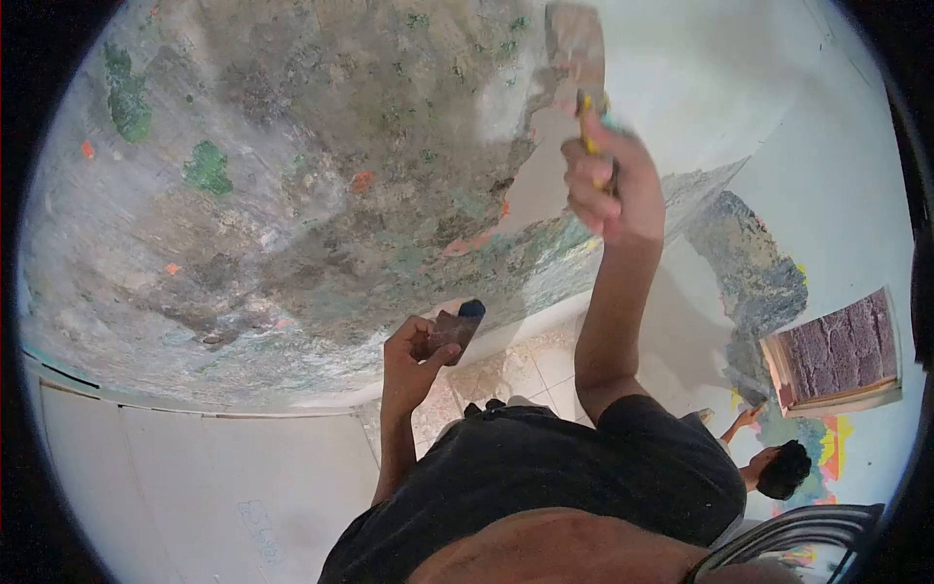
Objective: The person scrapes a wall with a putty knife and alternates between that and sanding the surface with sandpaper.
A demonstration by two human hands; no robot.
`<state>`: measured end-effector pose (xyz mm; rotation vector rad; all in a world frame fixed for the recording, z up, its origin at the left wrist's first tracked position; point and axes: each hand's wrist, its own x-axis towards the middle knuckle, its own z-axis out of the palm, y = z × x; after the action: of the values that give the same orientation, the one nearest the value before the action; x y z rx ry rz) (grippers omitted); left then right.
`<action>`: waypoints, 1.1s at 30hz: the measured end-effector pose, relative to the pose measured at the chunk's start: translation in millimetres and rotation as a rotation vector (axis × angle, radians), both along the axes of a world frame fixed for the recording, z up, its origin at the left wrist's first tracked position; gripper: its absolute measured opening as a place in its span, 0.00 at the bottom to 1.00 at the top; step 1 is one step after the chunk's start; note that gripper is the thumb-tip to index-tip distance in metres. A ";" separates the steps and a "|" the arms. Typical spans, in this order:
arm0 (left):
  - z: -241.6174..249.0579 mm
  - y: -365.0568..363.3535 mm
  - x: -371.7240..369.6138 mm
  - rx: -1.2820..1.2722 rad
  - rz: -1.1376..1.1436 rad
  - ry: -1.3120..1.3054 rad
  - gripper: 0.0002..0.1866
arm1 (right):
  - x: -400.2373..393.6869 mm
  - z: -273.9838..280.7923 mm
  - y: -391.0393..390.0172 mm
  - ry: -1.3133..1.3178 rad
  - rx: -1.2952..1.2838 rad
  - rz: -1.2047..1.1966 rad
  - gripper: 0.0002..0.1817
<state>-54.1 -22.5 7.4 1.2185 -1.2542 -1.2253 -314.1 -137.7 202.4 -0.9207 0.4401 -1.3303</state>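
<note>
My right hand (pixel 613 180) is raised to the wall and closed around the yellow-and-black handle of a scraper (pixel 576 49). The scraper's wide blade points up and overlaps the edge between pale paint and bare, patchy plaster (pixel 341 146); hand and tool are slightly blurred. Lower down, in front of the wall's bottom edge, my left hand (pixel 418 352) pinches a small brown flat piece (pixel 449 333) with a dark blue-black end. What kind of thing this piece is, I cannot tell.
At the lower right another person (pixel 784 471) reaches toward a side wall with a peeled grey patch (pixel 749 273). A framed opening (pixel 839 352) shows rough brickwork. Light floor tiles (pixel 555 365) lie below, a white panel (pixel 195 477) at the lower left. Dark cables (pixel 808 530) curve near my shoulder.
</note>
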 end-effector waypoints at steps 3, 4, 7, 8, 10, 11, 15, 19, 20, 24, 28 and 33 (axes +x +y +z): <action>10.2 -2.1 -5.5 -0.005 0.014 -0.050 0.15 | 0.2 2.2 1.8 0.007 0.036 -0.030 0.14; 9.6 -4.0 -8.4 -0.087 0.036 -0.055 0.14 | 0.8 0.7 1.6 0.011 0.060 -0.048 0.14; 7.5 -1.6 -5.9 -0.058 0.016 -0.032 0.12 | 8.1 -4.9 8.9 0.070 0.045 -0.091 0.14; 6.7 0.2 -4.3 0.000 -0.003 -0.016 0.12 | 8.6 -2.6 12.7 0.095 0.042 -0.093 0.14; 8.9 2.6 -4.0 0.008 -0.036 0.010 0.12 | 1.1 12.7 -3.8 0.039 -0.044 0.000 0.15; 9.9 2.7 -4.8 0.009 -0.055 0.025 0.12 | -2.2 18.2 -9.4 0.013 -0.090 0.044 0.16; 2.1 8.0 4.0 0.031 -0.111 -0.014 0.13 | 9.7 -7.0 14.4 0.081 0.049 -0.049 0.15; 5.0 13.4 6.7 0.116 -0.143 0.102 0.15 | 9.3 17.9 -4.1 -0.008 -0.030 -0.040 0.14; 7.3 12.7 6.1 0.136 -0.155 0.123 0.15 | 8.9 18.2 -2.2 -0.009 -0.013 -0.057 0.14; 8.7 17.1 9.5 0.120 -0.137 0.092 0.14 | 20.0 9.3 10.3 0.024 0.017 -0.145 0.14; 9.7 17.5 11.3 0.110 -0.146 0.086 0.14 | 8.8 22.2 -3.3 -0.040 -0.034 -0.019 0.14; 11.5 13.6 15.1 0.068 -0.171 0.024 0.15 | 9.0 15.9 9.3 0.017 -0.016 -0.048 0.13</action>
<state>-38.9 -8.9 18.9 1.1601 -1.3300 -1.4130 -305.1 -128.4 218.3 -0.9396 0.4679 -1.3726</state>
